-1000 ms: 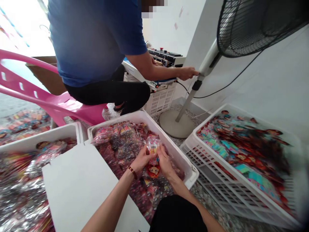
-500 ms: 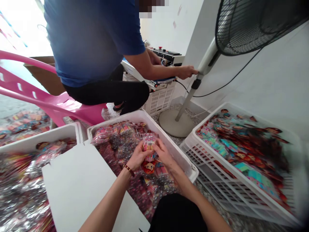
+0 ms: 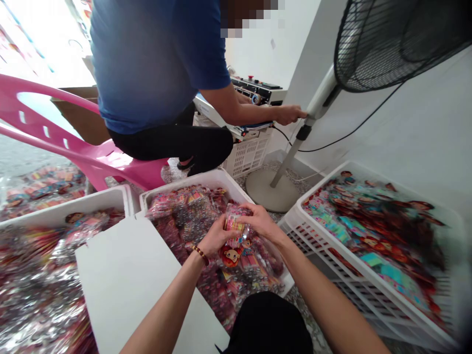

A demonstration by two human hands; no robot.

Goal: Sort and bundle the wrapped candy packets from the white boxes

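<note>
Both my hands hold one clear plastic packet (image 3: 235,232) with a red-haired cartoon figure printed on it, above the middle white crate (image 3: 191,181). My left hand (image 3: 216,238), a bead bracelet on its wrist, grips the packet's left side. Curled over the packet's top right is my right hand (image 3: 260,221). The crate beneath is full of similar shiny packets (image 3: 184,216).
A white board (image 3: 125,280) lies across the left crate (image 3: 73,206) of packets. At the right stands a slatted crate (image 3: 332,275) of finished packets. A person in a blue shirt (image 3: 155,59) sits on a pink chair (image 3: 84,152), one hand on a fan pole (image 3: 313,105). A sealing machine (image 3: 254,88) is behind.
My hands and the packet shifted slightly right and up over the crate; my right hand now curls over the packet's top. The camera view moved a little.
</note>
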